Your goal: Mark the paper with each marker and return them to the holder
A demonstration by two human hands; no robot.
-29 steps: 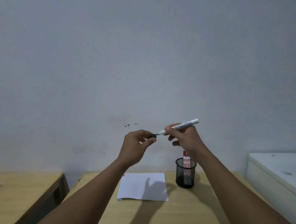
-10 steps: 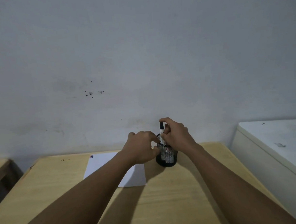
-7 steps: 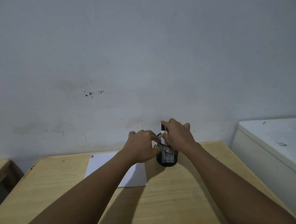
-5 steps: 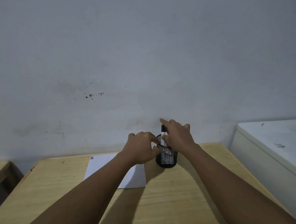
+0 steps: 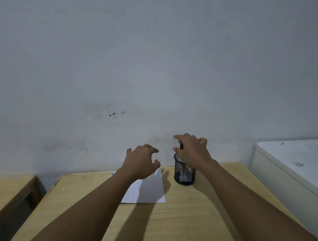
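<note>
black mesh holder (image 5: 184,173), white paper (image 5: 150,190), pale wood table (image 5: 180,222)

- The bench (image 5: 180,222) is pale wood with a fine straight grain — smooth, with a soft low sheen.
- The holder (image 5: 184,175) is black wire mesh, metal by the look of it, matt.
- The paper (image 5: 148,192) is plain white, flat and matt.
- The wall (image 5: 150,64) is painted plaster — dull grey-white, faintly smudged and speckled.
- The cabinet (image 5: 298,163) to the right has a white, smooth top, slightly scuffed.
</note>
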